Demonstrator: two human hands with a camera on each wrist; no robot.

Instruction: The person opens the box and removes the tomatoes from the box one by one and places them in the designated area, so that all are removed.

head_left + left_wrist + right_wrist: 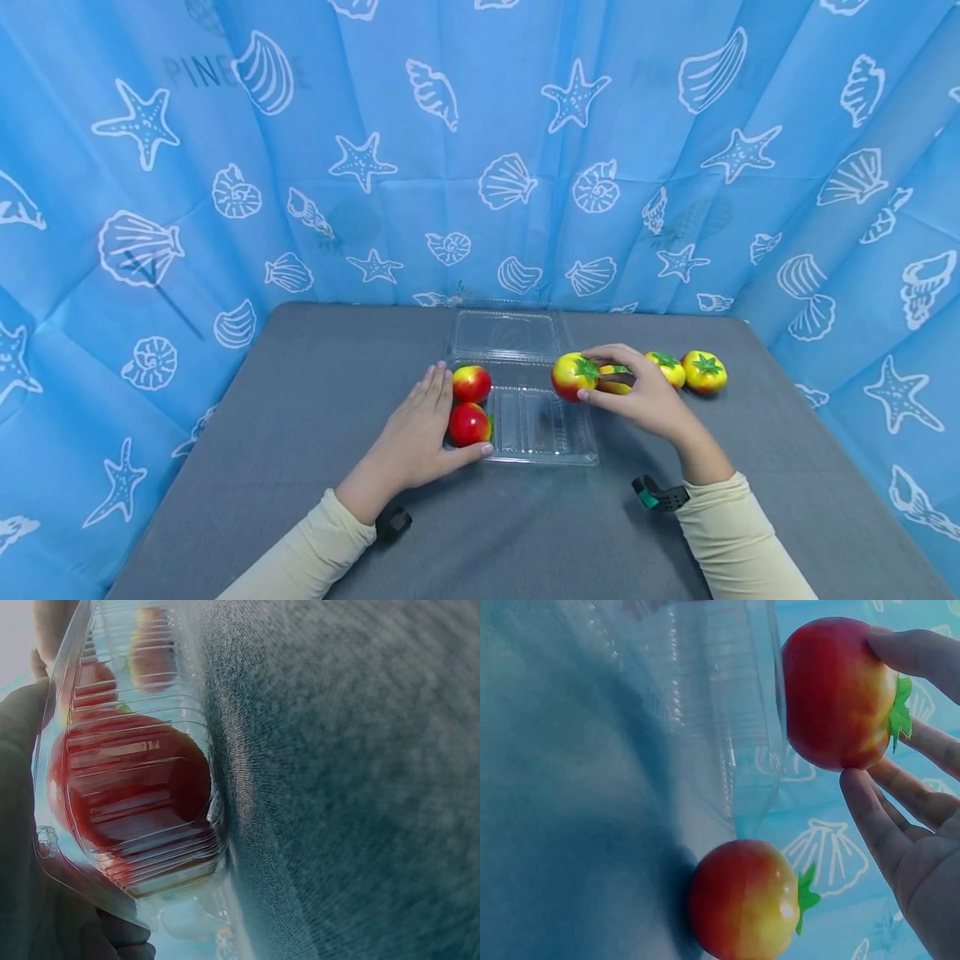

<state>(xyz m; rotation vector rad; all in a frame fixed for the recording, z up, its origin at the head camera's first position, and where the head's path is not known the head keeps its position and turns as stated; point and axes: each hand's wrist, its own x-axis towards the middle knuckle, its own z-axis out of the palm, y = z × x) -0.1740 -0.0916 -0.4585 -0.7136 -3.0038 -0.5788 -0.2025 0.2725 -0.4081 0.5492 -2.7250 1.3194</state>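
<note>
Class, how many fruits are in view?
6: two fruits in the box, one in the right hand, three on the table, two partly hidden. More may be hidden.

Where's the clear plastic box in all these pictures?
Head: the clear plastic box is just below the middle.
Left wrist: the box is on the left side, with red fruit inside.
Right wrist: the box is at the top, left of the held fruit.
Shared landmark: the tablecloth, on the right in left wrist, on the left in right wrist.
</note>
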